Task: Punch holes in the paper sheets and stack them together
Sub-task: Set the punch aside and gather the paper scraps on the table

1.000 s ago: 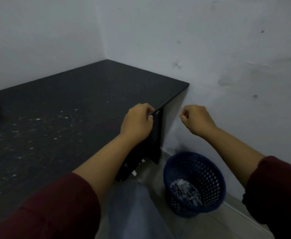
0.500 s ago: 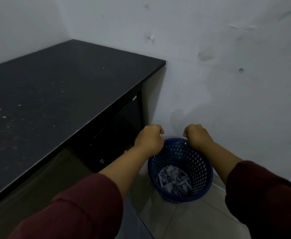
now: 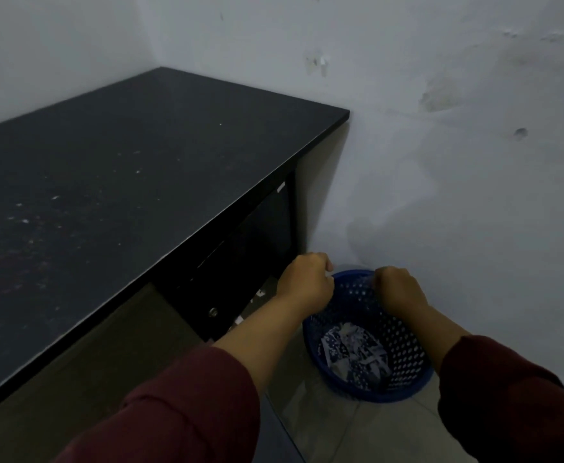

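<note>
Two hands hang over the bin in the lower right of the frame, and I read both as fists. My left hand sits over the bin's left rim, fingers curled tight under the palm; my right hand sits over the far rim, curled the same way. Something pale and thin shows at the knuckles of each, but it is too blurred for me to say whether either grip pinches a scrap or holds nothing, so I cannot tell what is between the fingers. Dark red sleeves cover both forearms at the bottom edge.

The bin is a round blue basket with perforated walls, standing upright on the tiled floor in the lower middle, just beside the wall on the right. Inside, at its bottom, lies a heap of torn paper scraps, white with dark speckled patches, crumpled and overlapping; they fill only the base, well below the rim.

The black counter takes up the left and centre of the frame, running into the corner at upper left. Its top carries only small white flecks scattered toward the left. A few white bits lie on the floor under its right end. No whole sheets are in sight; the only paper I see is in the bin.
</note>
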